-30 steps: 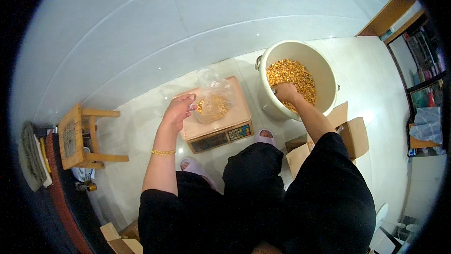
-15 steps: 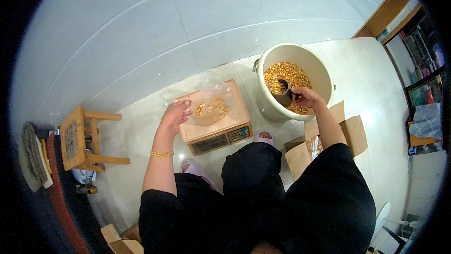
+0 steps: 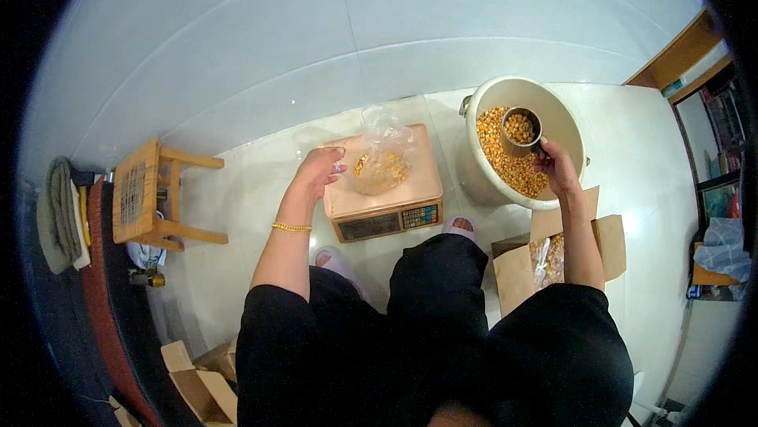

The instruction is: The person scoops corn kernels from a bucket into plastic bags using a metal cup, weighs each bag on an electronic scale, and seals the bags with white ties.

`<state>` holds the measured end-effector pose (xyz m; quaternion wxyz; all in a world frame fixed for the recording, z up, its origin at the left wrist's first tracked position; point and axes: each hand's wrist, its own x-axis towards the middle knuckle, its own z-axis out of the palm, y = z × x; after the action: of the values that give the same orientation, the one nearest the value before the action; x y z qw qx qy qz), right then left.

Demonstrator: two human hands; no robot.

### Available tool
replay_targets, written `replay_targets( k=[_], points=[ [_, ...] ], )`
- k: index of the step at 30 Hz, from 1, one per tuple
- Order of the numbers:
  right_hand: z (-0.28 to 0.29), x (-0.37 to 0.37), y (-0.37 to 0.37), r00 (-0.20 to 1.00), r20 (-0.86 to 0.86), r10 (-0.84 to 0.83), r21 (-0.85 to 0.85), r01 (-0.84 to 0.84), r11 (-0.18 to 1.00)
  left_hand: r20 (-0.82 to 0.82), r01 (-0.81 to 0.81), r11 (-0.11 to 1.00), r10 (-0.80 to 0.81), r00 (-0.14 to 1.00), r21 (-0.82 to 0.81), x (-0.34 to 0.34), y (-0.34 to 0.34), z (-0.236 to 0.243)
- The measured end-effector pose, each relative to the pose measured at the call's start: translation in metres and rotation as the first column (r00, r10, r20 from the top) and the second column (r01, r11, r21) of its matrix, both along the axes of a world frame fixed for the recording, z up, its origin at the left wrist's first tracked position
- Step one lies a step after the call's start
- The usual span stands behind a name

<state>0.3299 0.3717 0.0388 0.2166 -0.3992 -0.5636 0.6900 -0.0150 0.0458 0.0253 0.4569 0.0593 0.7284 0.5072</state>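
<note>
My right hand [image 3: 559,165] is closed round the dark handle of a metal cup [image 3: 521,141], which is filled with yellow kernels that look like corn. The cup is above a deep cream bucket [image 3: 575,111], over the loose kernels [image 3: 512,165] inside it. To the left, a clear plastic bag [image 3: 384,138] with some kernels in its bottom rests on the peach-coloured platform of a weighing scale [image 3: 426,160]. My left hand [image 3: 320,169] is at the bag's left side, its fingers pinched at what looks like the bag's edge; the grip is partly hidden.
An open cardboard box [image 3: 513,269] with filled clear bags stands right of my legs, near the bucket. A wooden stool [image 3: 140,194] is at the left, and another open box [image 3: 197,391] at the lower left. Shelves [image 3: 718,142] stand at the far right; a tiled wall [image 3: 316,40] runs behind.
My right hand has raised the cup from among the kernels, and it now shows full. The whole view has shifted a little; my left hand stays beside the bag.
</note>
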Motion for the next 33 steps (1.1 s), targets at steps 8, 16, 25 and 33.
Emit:
replay_targets(
  k=[8, 16, 25, 33],
  points=[
    [0.031, -0.093, -0.072, 0.946, -0.228, 0.233, -0.148, -0.270, 0.952, 0.129, -0.144, 0.990, 0.142, 0.981, 0.005, -0.013, 0.004, -0.017],
    [-0.068, -0.234, -0.150, 0.848, -0.436, 0.301, -0.561, -0.518, 0.646, 0.257, -0.345, 0.938, 0.324, 0.911, 0.038, -0.010, 0.004, -0.017],
    [-0.110, -0.215, -0.138, 0.878, 0.336, 0.341, 0.106, -0.396, 0.912, 0.203, -0.273, 0.958, 0.252, 0.946, 0.083, -0.012, -0.001, -0.024],
    [-0.088, -0.166, -0.143, 0.784, 0.618, 0.060, 0.584, -0.509, 0.633, 0.154, -0.074, 0.996, 0.066, 0.986, 0.052, 0.013, 0.022, -0.014]
  ],
)
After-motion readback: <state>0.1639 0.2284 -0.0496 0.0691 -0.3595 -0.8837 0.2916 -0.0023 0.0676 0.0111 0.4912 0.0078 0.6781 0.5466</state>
